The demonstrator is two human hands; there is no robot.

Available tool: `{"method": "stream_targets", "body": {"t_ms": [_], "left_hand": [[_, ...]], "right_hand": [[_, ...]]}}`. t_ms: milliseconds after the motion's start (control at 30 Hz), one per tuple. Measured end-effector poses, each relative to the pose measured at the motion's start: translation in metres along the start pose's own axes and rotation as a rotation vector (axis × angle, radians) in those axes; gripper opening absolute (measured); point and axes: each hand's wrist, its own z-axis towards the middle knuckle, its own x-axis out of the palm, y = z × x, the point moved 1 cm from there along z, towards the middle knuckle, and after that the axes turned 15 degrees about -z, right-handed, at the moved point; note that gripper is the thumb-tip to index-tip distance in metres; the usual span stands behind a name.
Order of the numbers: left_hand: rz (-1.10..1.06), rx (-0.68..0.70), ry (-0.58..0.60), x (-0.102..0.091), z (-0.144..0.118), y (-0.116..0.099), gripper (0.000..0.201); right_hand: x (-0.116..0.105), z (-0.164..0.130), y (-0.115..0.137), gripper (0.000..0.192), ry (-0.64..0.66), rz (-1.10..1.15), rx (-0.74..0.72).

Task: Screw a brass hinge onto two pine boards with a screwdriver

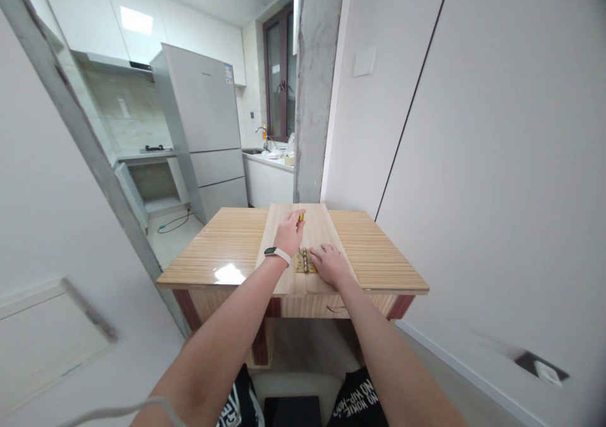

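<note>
I count two hands at work, one left and one right, with one wristband between them. One table; two pale boards; one brass hinge; one small yellow piece, kind unclear. Beyond: one refrigerator of three doors, one window, one wall plate. Sink-side clutter: too small to count.
</note>
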Motion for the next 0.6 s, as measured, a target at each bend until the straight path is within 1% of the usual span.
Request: {"method": "stream_targets", "body": {"t_ms": [200, 433, 600], "left_hand": [[-0.022, 0.014, 0.012, 0.0006, -0.0015, 0.0012, 0.039], [0.005, -0.004, -0.007, 0.0006, 0.0015, -0.0012, 0.03], [0.011, 0.014, -0.016, 0.001, 0.0027, -0.0022, 0.031]], "right_hand": [[-0.0013, -0.0002, 0.0011, 0.047, 0.006, -0.006, -0.003], [-0.0005, 0.0001, 0.0003, 0.051, 0.034, 0.015, 0.014], [0.0005, 0.0002, -0.0001, 0.05, 0.019, 0.029, 0.013]]}}
